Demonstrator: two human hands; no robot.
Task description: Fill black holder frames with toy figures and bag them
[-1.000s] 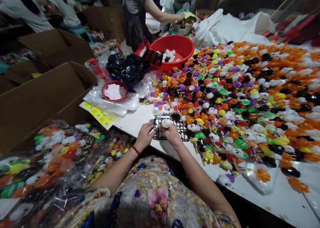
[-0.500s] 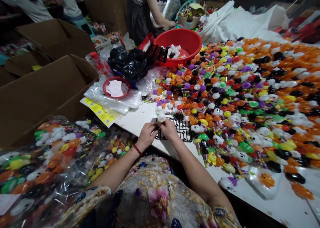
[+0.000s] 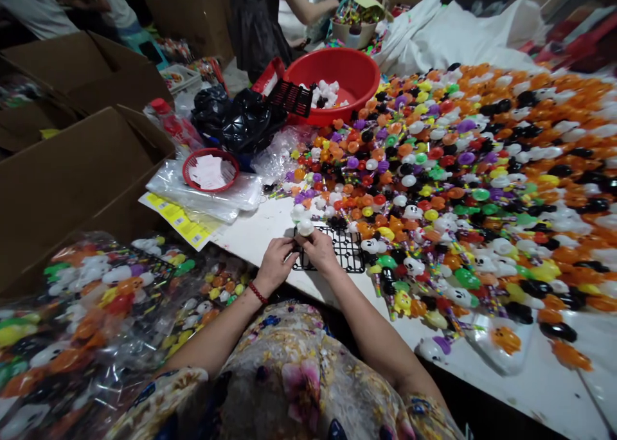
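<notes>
A black plastic grid (image 3: 348, 252) lies on the white table in front of me. My right hand (image 3: 319, 252) is over its left part, fingers closed on a small piece with a round white top (image 3: 305, 227). A second pale round top shows just beyond it. Close beside it on the left, my left hand (image 3: 277, 263) has its fingers curled together at the grid's left edge; what they pinch is hidden. A red bead bracelet (image 3: 258, 292) circles the left wrist.
Colourful novelty toppers (image 3: 463, 189) heap the table's right side. Farther back are a red basin (image 3: 357, 67) with white pieces, black bags (image 3: 238, 122) and a red basket (image 3: 189, 182) of paper slips. Bagged toppers (image 3: 91, 311) and cartons (image 3: 72, 183) stand left. Another person (image 3: 258, 22) stands behind.
The camera view has shifted slightly, so everything sits a little further left. Both hands stay together at the grid's left edge, with the white top still in the right fingers.
</notes>
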